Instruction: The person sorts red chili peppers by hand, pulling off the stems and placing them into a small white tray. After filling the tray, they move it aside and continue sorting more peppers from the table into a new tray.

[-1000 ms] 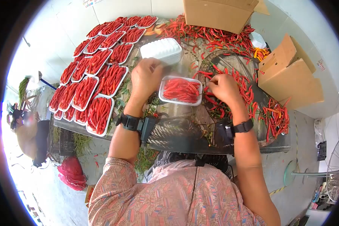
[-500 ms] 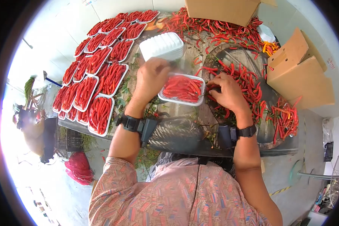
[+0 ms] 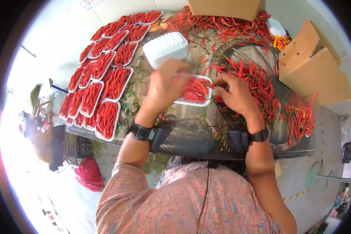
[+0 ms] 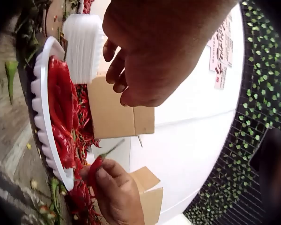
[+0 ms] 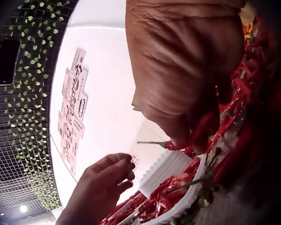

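My right hand (image 3: 238,93) pinches one red chili pepper (image 4: 95,166) between thumb and fingers, its green stem pointing out. Just left of that hand, a white foam tray (image 3: 197,103) filled with red chilies lies on the table. My left hand (image 3: 165,82) hovers over the tray's left side, blurred in the head view and covering part of it. In the left wrist view its fingers (image 4: 113,70) curl loosely with nothing between them. Behind the left hand rises a stack of empty white trays (image 3: 165,48).
Filled chili trays (image 3: 113,84) cover the table's left side. Loose red chilies (image 3: 257,84) lie in heaps to the right and along the back. Cardboard boxes stand at the back (image 3: 224,7) and at the right (image 3: 310,70). Another person (image 3: 45,140) is at the far left.
My left hand has moved right, over the filled tray. The right hand, earlier near the loose chilies, now holds a chili up beside the tray's right edge.
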The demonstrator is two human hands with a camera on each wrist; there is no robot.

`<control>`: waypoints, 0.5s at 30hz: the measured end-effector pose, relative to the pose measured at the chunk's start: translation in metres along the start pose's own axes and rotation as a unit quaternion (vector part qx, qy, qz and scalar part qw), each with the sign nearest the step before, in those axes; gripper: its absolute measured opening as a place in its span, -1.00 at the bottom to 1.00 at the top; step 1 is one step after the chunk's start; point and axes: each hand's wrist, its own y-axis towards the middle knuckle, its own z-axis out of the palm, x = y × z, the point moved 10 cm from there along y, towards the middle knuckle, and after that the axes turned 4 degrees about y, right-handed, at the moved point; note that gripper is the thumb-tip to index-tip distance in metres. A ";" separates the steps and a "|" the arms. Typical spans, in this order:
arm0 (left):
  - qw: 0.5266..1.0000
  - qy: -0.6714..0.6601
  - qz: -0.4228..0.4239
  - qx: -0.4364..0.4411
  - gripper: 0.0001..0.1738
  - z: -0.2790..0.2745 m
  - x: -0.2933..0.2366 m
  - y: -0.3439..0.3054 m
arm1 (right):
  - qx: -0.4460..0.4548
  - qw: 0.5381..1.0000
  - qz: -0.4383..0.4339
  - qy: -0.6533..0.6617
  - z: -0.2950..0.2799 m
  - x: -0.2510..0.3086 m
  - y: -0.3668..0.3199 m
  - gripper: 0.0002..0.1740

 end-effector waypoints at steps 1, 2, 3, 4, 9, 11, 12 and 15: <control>0.999 0.005 0.046 0.010 -0.81 0.005 -0.015 0.000 | 0.002 1.000 0.000 0.002 0.002 0.003 0.000 -0.83; 0.994 0.002 0.107 -0.002 -0.80 0.006 -0.030 0.001 | -0.006 1.000 0.001 0.011 0.001 0.006 -0.001 -0.82; 0.994 0.004 0.106 -0.002 -0.80 0.008 -0.031 0.001 | -0.013 1.000 0.002 0.019 0.000 0.008 -0.002 -0.81; 0.993 0.007 0.118 0.032 -0.83 0.016 -0.034 0.000 | -0.013 1.000 0.001 0.021 -0.001 0.010 -0.002 -0.81; 0.993 0.006 0.070 0.092 -0.90 0.032 -0.027 -0.003 | -0.043 0.995 0.001 0.086 -0.008 0.009 -0.002 -0.80; 0.994 0.002 0.054 0.093 -0.90 0.033 -0.027 -0.003 | -0.063 0.995 -0.011 0.076 -0.010 0.008 -0.002 -0.80; 0.995 -0.004 0.036 0.092 -0.90 0.033 -0.025 -0.004 | -0.080 0.994 -0.022 0.065 -0.012 0.010 -0.002 -0.80; 0.993 -0.045 -0.034 0.105 -0.89 0.037 -0.014 -0.007 | -0.079 0.991 -0.025 0.103 -0.011 0.015 -0.002 -0.81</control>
